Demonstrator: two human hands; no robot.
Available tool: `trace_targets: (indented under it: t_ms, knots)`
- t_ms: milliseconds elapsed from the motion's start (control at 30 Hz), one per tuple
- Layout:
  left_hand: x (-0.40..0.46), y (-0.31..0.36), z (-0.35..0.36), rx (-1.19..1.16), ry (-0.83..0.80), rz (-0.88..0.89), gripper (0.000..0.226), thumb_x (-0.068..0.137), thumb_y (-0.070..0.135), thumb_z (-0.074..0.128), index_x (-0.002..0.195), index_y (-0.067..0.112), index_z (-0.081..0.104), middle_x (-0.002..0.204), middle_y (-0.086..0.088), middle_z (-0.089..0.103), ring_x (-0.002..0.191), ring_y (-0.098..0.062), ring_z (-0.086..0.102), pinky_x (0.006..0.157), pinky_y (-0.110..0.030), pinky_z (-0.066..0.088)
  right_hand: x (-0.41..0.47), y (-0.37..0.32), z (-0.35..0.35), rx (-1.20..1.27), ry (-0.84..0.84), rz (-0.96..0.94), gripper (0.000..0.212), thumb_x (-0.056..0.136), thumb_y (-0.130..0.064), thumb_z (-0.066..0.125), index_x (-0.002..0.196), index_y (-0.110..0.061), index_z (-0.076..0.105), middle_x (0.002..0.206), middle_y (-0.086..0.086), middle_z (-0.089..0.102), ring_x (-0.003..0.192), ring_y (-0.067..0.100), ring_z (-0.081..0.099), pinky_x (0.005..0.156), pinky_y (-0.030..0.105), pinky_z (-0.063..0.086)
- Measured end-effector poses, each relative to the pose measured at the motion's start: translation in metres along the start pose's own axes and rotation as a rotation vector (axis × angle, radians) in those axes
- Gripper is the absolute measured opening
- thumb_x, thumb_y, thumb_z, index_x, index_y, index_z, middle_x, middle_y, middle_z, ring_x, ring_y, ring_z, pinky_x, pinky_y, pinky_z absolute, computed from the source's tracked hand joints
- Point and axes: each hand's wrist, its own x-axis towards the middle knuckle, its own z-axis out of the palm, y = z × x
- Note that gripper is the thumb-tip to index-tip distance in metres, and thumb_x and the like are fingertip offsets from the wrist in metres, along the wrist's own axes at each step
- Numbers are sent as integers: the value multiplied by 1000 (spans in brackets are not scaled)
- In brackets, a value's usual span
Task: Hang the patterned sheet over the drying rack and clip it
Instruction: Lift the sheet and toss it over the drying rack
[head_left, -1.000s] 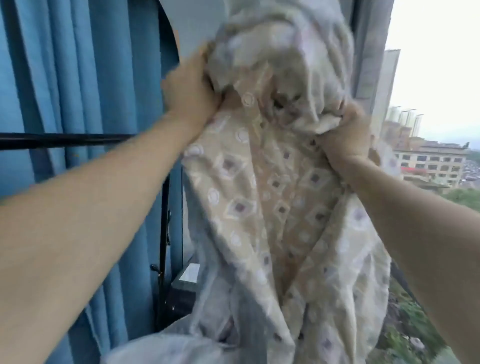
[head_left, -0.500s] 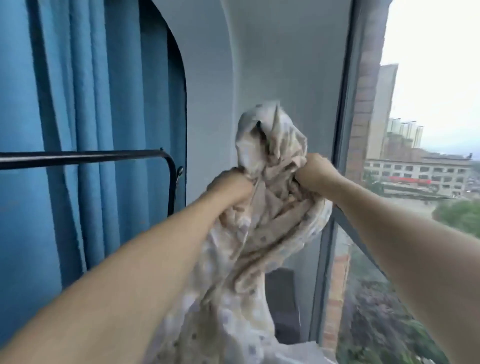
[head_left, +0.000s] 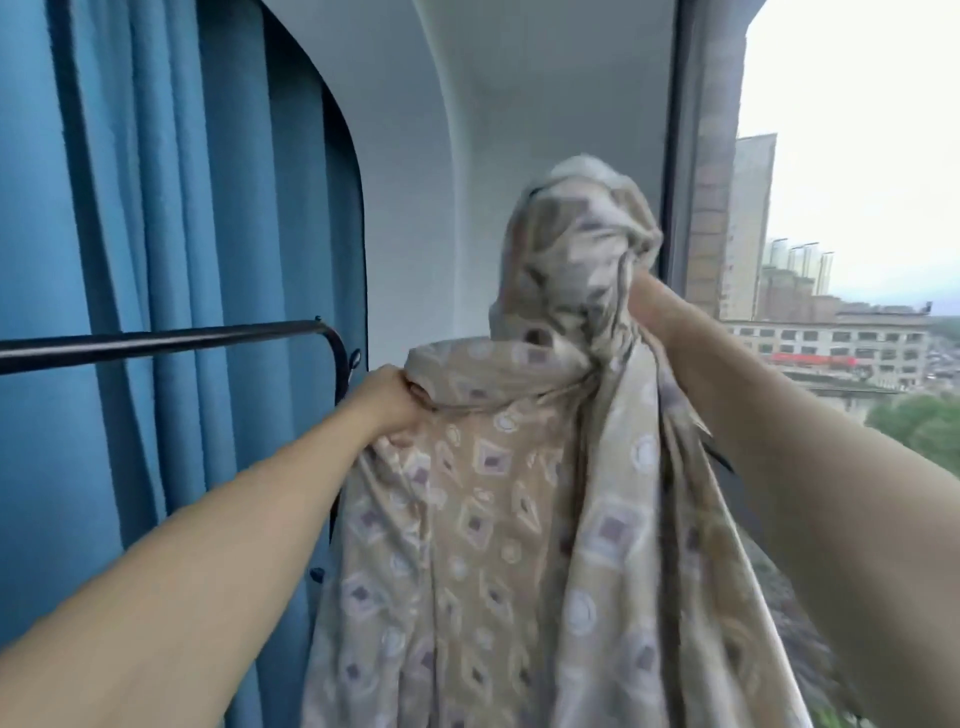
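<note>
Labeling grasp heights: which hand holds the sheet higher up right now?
The right hand. It grips the bunched top of the patterned sheet by the window, while the left hand holds an edge lower down, beside the drying rack.

The patterned sheet (head_left: 498, 545) is beige, printed with pale diamonds holding mauve squares and with white circles, paler and greyer above the fingers (head_left: 410, 387). Left of them, a black rack bar (head_left: 166, 340) crosses blue curtains (head_left: 182, 208).

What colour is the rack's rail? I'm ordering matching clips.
Black drying rack rail, clearest in the head view.
</note>
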Motion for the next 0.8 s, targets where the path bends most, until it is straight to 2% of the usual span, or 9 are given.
trace_targets:
  t_ms: [67,167,300,400,467,533,633,700,800]
  knots:
    - [4,10,-14,60,36,55,14,85,19,58,73,13,62,75,-7,65,72,-27,61,58,-26,40,-1,4,21,-27,-375,28,27,98,-7,46,117,6,61,121,20,61,110,23,59,99,23,41]
    - [5,34,-21,46,33,151,20,83,12,52,65,17,58,69,-5,61,68,-27,60,54,-27,41,-9,-1,60,-277,-791,116,42,82,-42,59,109,-10,67,109,10,68,94,10,66,94,26,49]
    - [2,39,-12,51,110,154,18,78,19,52,80,11,68,75,-8,68,74,-29,65,64,-38,55,-15,-4,72,-294,-967,299,69,64,-50,67,122,-14,63,118,9,66,103,30,65,99,44,49]
    - [3,40,-7,5,165,189,18,79,14,50,79,10,67,77,-7,68,78,-30,64,66,-37,53,-18,-7,68,-194,-1028,371,50,66,-35,72,111,-13,69,100,7,72,89,27,70,87,40,56]
    - [4,42,-9,-45,209,228,18,80,13,47,79,11,65,78,-6,65,76,-29,63,63,-37,54,-23,-4,65,-298,-849,241,32,65,-34,72,92,-18,70,95,5,72,82,22,69,75,30,57]
    - [1,37,-13,-68,182,215,12,82,16,50,77,15,61,76,-5,63,69,-25,61,49,-28,45,-21,8,50,-438,-485,98,17,71,-34,67,78,-24,55,92,4,69,79,25,64,66,27,47]
    - [-21,20,7,21,-145,108,7,79,12,58,85,15,60,79,-4,62,66,-19,57,46,-22,35,-14,31,19,-446,38,50,13,77,-35,58,83,-28,48,98,8,67,89,35,62,64,31,41]
    - [-38,6,36,-84,-311,-24,18,78,11,58,95,11,61,85,-4,62,70,-17,58,52,-21,42,-6,41,8,-441,193,75,16,80,-30,55,95,-28,50,97,9,66,87,36,61,63,34,42]
    - [-31,5,37,-326,-157,-76,23,77,17,54,99,14,63,95,-4,67,86,-24,65,75,-29,56,-2,51,8,-385,320,127,17,83,-26,51,99,-21,46,95,6,61,83,33,58,61,34,39]
